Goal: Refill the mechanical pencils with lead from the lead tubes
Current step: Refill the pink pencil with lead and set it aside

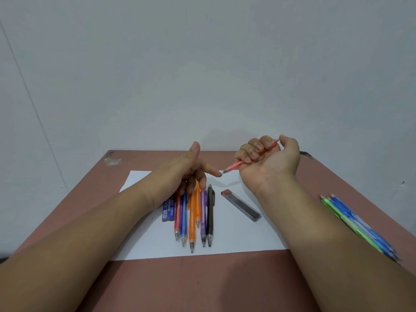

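Observation:
My right hand grips a pink mechanical pencil in a fist, thumb on its rear end, tip pointing left and down. My left hand is held above the table with the thumb up, and its extended index fingertip touches the pencil's tip. Beneath it several mechanical pencils lie side by side on a white sheet, tips toward me: red, blue, orange, purple and black. A blue lead tube lies at their left, partly hidden by my left wrist. A clear lead tube with a red cap lies to their right.
The sheet lies on a reddish-brown table set against a pale wall. Several more pencils, green and blue, lie on the table's right side, partly hidden by my right forearm.

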The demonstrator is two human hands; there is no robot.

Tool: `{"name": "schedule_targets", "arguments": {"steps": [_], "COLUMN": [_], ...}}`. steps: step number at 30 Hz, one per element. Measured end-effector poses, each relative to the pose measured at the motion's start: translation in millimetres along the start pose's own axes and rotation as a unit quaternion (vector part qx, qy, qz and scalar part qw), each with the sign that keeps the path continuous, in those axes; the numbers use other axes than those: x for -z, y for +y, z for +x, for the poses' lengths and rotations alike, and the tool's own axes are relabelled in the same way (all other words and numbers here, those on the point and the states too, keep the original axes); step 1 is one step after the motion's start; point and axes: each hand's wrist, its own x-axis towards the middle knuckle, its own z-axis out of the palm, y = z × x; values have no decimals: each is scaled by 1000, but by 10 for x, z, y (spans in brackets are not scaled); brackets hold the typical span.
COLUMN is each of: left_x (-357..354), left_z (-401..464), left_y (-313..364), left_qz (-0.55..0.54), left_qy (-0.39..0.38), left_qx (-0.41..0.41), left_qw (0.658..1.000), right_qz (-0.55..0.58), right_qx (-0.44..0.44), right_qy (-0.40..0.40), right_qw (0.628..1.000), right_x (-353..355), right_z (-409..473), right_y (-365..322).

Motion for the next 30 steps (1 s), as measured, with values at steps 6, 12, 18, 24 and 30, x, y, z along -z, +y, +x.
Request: {"name": "schedule_targets", "arguments": {"steps": [6,12,18,24,30], "left_x": [-2,1,5,8,10], "left_z": [-8,-7,0,4,7], "left_y": [1,-6,-26,-30,-37], "left_qz": [-8,-19,-43,-48,-52], "left_qy": [2,-2,-6,-7,-10], "left_qx": [-9,-12,-19,-24,-23], "left_qw": [1000,1000,999,999,998], "right_qz": [15,20,18,24,24], "right_qx": [-4,-7,-9,-11,-12], "right_qy": [-2,-2,-7,-11,-12], "right_qw": [1000,1000,1000,1000,1000], "right_x": [4,7,-2,2,-15], "right_z": [0,-3,-19,-17,-17], "right_y": [1,5,11,2,-12]}}
